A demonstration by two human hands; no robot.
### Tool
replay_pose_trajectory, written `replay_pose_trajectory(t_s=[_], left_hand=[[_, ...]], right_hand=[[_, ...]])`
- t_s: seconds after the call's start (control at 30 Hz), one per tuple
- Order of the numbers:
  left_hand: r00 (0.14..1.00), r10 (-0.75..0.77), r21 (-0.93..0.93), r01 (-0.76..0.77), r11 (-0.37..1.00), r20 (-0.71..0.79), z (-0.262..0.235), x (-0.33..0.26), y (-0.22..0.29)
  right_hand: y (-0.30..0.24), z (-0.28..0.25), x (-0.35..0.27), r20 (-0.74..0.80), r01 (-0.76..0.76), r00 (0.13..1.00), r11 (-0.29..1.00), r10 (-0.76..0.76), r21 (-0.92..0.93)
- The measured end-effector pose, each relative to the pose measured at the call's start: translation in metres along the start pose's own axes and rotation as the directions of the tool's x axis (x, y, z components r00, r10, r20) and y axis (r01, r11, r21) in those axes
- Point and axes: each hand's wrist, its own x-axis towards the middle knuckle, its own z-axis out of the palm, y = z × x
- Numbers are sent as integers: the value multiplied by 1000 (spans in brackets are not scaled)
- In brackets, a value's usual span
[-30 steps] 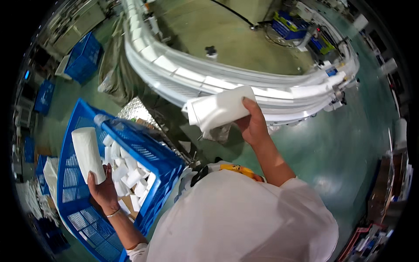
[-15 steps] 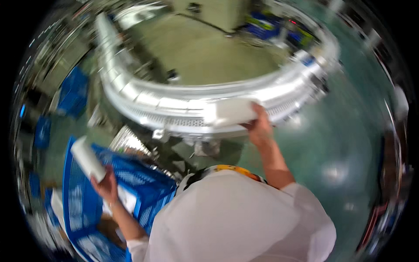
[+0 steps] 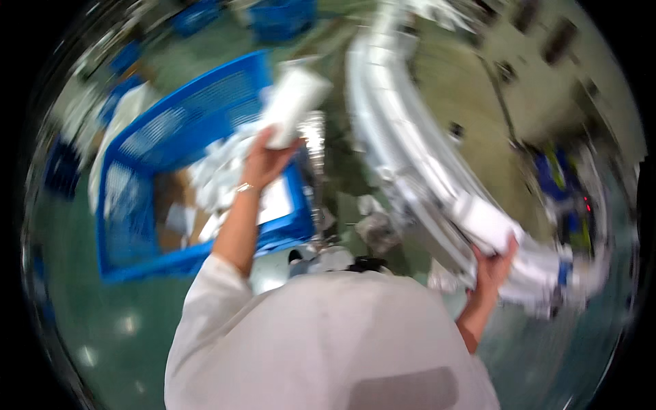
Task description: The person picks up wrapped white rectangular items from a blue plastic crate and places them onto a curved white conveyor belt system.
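My left hand [image 3: 266, 162] holds a white oblong pack [image 3: 295, 104] by its lower end, tilted up over the far right corner of a large blue plastic crate [image 3: 127, 217]. Inside that crate lie crumpled white pieces [image 3: 220, 174] and brown cardboard [image 3: 167, 232]. On the right, my right hand [image 3: 493, 265] grips the near end of another white oblong pack [image 3: 486, 223], which is at the curved white conveyor [image 3: 410, 130]. Whether this pack rests on the belt I cannot tell. Motion blur hides any detail on both packs.
A row of white pieces runs along the conveyor's far stretch. More blue crates [image 3: 281, 19] stand on the green floor at the back. A clear plastic bag [image 3: 378, 232] lies between crate and conveyor. Blue and yellow-green items [image 3: 555, 178] sit inside the curve at right.
The view has swung left, bringing the crate into fuller sight and the conveyor to the right. Both hands keep hold of their packs; the left one now points up and right.
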Motion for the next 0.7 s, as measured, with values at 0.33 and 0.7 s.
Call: replay_pose_trajectory(t_s=[0.33,0.7], left_hand=[[982,-71,-165,101,981,177,-22,3,37],[982,-67,-138,92,986,176,-29,-7,37]], right_hand=[[17,61,-20,-21,56,998,996,-54,71],[-17,-22,-16,-261,196,944,979,-202,-48]])
